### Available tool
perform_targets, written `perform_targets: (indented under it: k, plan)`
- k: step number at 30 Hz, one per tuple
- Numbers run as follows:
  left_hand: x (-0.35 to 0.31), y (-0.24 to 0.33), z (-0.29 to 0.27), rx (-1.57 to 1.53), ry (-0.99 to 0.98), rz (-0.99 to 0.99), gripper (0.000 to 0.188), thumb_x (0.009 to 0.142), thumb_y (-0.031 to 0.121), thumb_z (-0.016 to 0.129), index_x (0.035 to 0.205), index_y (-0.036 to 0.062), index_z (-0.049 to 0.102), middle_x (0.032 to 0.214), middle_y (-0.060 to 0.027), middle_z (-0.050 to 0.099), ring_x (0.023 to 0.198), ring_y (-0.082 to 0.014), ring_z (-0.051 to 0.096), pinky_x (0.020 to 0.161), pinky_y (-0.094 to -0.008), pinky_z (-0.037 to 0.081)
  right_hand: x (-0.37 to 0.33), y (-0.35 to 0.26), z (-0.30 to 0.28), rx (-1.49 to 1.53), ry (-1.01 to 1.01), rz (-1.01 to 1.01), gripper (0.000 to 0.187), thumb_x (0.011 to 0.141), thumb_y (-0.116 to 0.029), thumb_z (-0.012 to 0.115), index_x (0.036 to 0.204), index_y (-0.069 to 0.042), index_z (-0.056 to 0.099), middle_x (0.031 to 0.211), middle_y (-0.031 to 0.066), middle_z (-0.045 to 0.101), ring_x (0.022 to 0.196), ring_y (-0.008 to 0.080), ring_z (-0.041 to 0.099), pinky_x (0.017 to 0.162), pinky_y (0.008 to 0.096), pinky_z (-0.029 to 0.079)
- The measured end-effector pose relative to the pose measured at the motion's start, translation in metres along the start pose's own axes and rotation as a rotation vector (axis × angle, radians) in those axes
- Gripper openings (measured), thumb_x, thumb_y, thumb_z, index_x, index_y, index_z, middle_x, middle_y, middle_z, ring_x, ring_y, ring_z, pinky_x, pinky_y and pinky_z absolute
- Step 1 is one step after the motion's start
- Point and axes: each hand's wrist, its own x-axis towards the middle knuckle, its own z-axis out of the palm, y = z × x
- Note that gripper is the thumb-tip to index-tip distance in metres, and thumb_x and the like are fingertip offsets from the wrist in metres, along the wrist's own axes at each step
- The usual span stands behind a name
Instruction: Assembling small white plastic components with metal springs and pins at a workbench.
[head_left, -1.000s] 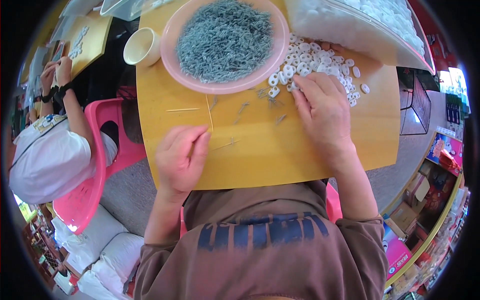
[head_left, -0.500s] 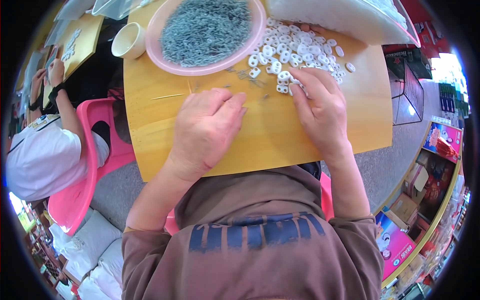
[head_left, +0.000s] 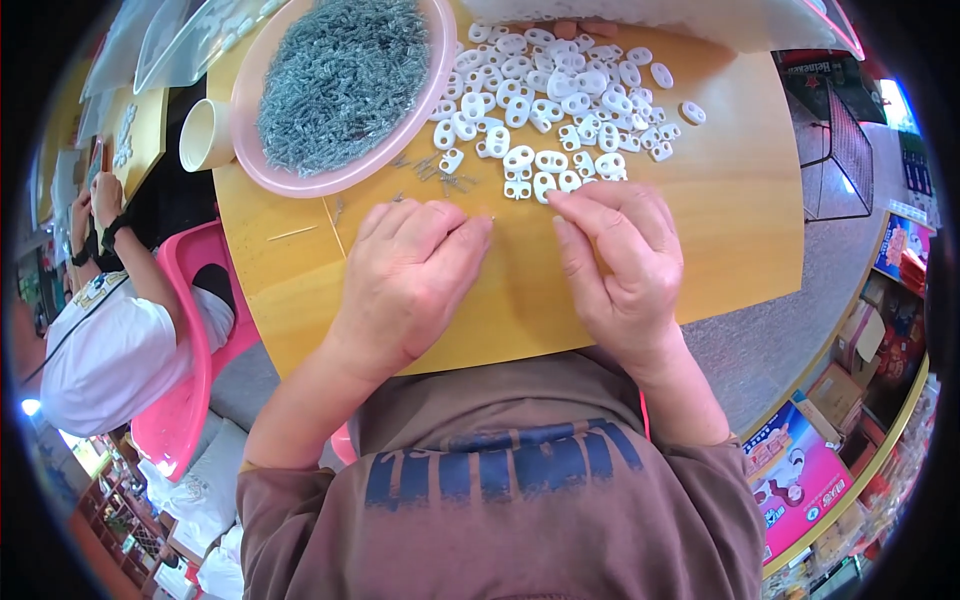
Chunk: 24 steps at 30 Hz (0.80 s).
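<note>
My left hand (head_left: 405, 270) is closed over the near part of the table, thumb against curled fingers. Something tiny shows at its fingertips, too small to make out. My right hand (head_left: 625, 265) has thumb and index finger apart, the other fingers curled. Its index fingertip reaches the edge of a white two-hole plastic cord lock (head_left: 544, 185) in a small group at the near side of the pile. More white cord locks (head_left: 515, 67) lie heaped beyond. Several small metal springs (head_left: 455, 183) are scattered between the pile and my left hand.
A pink basin (head_left: 442, 75) full of small springs (head_left: 340, 85) stands at the far left, beside a cream cup (head_left: 205, 140). Thin wooden sticks (head_left: 292, 235) lie on the table (head_left: 700, 240). A translucent bin (head_left: 680, 25) stands behind the pile. Another person (head_left: 125, 330) sits at left.
The view has shifted, so the basin and pile appear further left. My right fingers have drawn back from over the cord locks, uncovering more of the near group. My left hand stays closed.
</note>
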Motion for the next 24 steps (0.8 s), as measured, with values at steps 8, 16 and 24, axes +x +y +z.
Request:
perform_targets:
  k: [8, 16, 24]
  plan:
    - [0.014, 0.001, 0.010, 0.063, 0.032, -0.033, 0.009, 0.065, 0.005, 0.060, 0.069, 0.0058, 0.052, 0.068, -0.0045, 0.049, 0.062, -0.0204, 0.050, 0.056, -0.0311, 0.037, -0.002, 0.005, -0.001, 0.035, -0.006, -0.034, 0.018, 0.066, 0.004, 0.062, 0.083, -0.001, 0.062, 0.075, 0.0093, 0.057, 0.068, 0.0213, 0.053, 0.060, 0.0289, 0.042]
    - [0.016, 0.003, 0.009, 0.012, 0.056, -0.083, 0.012, 0.064, 0.005, 0.063, 0.072, 0.0057, 0.054, 0.071, -0.0045, 0.052, 0.064, -0.0201, 0.052, 0.057, -0.0312, 0.038, -0.005, 0.008, -0.002, 0.076, 0.011, -0.036, 0.019, 0.065, 0.004, 0.062, 0.083, -0.001, 0.061, 0.075, 0.0091, 0.057, 0.066, 0.0216, 0.054, 0.059, 0.0295, 0.042]
    - [0.019, 0.005, 0.013, 0.072, 0.037, -0.083, 0.014, 0.065, 0.007, 0.065, 0.076, 0.0052, 0.056, 0.073, -0.0045, 0.053, 0.065, -0.0201, 0.052, 0.058, -0.0312, 0.038, -0.005, 0.009, -0.001, 0.087, 0.013, -0.047, 0.020, 0.064, 0.004, 0.063, 0.083, -0.001, 0.061, 0.075, 0.0090, 0.056, 0.065, 0.0216, 0.053, 0.059, 0.0298, 0.042]
